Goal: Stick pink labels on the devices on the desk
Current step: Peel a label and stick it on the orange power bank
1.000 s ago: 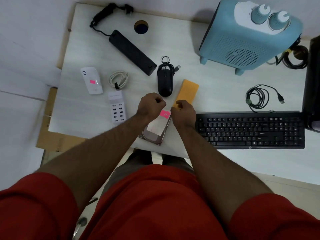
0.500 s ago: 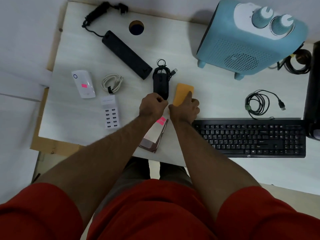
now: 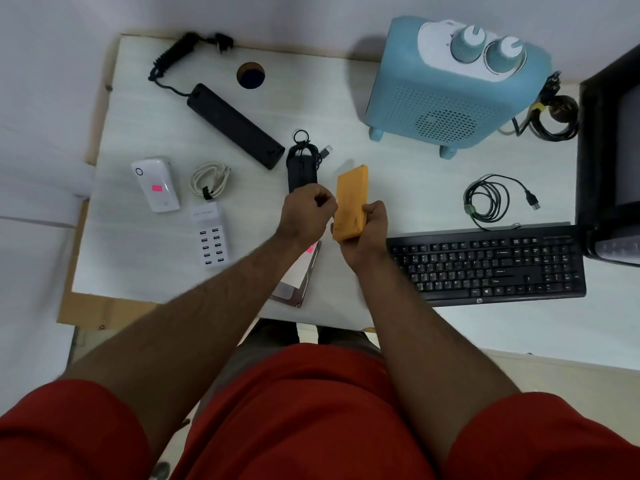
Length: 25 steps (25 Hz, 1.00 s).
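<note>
The right hand [image 3: 367, 233] gripped the orange device [image 3: 349, 202], lifted off the desk [image 3: 138, 265] where it lay a second before, and should have held it steady and flat while the left hand [image 3: 304, 216], fingers pinched shut on something too small to tell, pressed on a label.

You hold an orange device [image 3: 349, 202] over a white, faintly grained desk [image 3: 145, 251]. A pink label [image 3: 157, 188] marks the white plug-in unit [image 3: 156, 184]; another pink label [image 3: 310, 248] shows on the silver-and-white drive [image 3: 297, 279]. The heater [image 3: 446, 88] is pale blue, perforated in dots; keyboard [image 3: 488, 265], mouse [image 3: 302, 169] and power strip [image 3: 235, 125] are black. Your sleeves [image 3: 65, 431] are red.
</note>
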Available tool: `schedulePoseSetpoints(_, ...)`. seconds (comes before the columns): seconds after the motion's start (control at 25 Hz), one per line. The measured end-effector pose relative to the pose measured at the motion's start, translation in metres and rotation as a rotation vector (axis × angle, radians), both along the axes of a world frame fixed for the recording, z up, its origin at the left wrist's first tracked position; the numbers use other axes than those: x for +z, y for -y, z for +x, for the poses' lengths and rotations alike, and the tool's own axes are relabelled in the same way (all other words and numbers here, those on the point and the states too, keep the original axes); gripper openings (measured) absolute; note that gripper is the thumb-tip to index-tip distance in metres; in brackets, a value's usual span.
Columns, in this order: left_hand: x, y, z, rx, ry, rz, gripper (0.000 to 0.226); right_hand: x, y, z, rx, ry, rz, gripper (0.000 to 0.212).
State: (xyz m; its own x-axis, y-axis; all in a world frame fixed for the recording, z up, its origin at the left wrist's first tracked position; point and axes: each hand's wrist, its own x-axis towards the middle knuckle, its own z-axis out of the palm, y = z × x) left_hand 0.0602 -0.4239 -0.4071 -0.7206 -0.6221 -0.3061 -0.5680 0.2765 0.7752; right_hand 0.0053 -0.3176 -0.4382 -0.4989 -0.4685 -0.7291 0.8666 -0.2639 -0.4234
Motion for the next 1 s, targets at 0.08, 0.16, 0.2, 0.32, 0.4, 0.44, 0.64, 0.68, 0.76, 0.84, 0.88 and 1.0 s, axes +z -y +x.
schedulePoseSetpoints(0.08,0.001,-0.003,-0.003,-0.029,0.0,-0.027,0.012,0.0,0.002,-0.001,0.001,-0.013,-0.012,0.028)
schedulePoseSetpoints(0.16,0.003,-0.007,-0.005,-0.048,-0.003,-0.042,0.012,0.0,0.004,-0.001,0.022,-0.035,0.004,0.031)
schedulePoseSetpoints(0.2,0.003,-0.009,-0.005,-0.061,-0.003,-0.053,0.012,-0.002,0.004,-0.002,0.04,-0.048,0.019,0.034)
schedulePoseSetpoints(0.32,0.005,-0.013,-0.005,-0.099,0.018,-0.075,0.012,-0.004,0.005,-0.003,0.088,-0.085,0.033,0.038)
schedulePoseSetpoints(0.4,0.008,-0.015,-0.006,-0.098,0.022,-0.075,0.013,-0.004,0.005,-0.003,0.101,-0.1,0.034,0.038)
schedulePoseSetpoints(0.44,0.01,-0.017,-0.005,-0.096,0.015,-0.079,0.014,-0.004,0.005,-0.004,0.103,-0.105,0.036,0.038)
schedulePoseSetpoints(0.64,0.011,-0.029,0.006,-0.195,-0.055,-0.248,0.029,-0.004,0.01,-0.012,0.034,-0.048,-0.036,0.039)
schedulePoseSetpoints(0.68,0.009,-0.03,0.009,-0.213,-0.041,-0.285,0.033,-0.004,0.01,-0.013,0.033,-0.036,-0.051,0.042)
schedulePoseSetpoints(0.76,0.002,-0.029,0.013,-0.23,0.006,-0.364,0.04,-0.005,0.012,-0.014,0.047,-0.028,-0.066,0.048)
schedulePoseSetpoints(0.84,0.001,-0.026,0.013,-0.223,0.079,-0.418,0.045,-0.004,0.015,-0.013,0.06,-0.021,-0.07,0.055)
schedulePoseSetpoints(0.88,0.002,-0.025,0.013,-0.219,0.112,-0.429,0.047,-0.003,0.017,-0.014,0.063,-0.017,-0.071,0.058)
schedulePoseSetpoints(1.0,0.006,-0.024,0.011,-0.279,0.161,-0.454,0.052,-0.005,0.016,-0.016,0.042,0.006,-0.068,0.062)
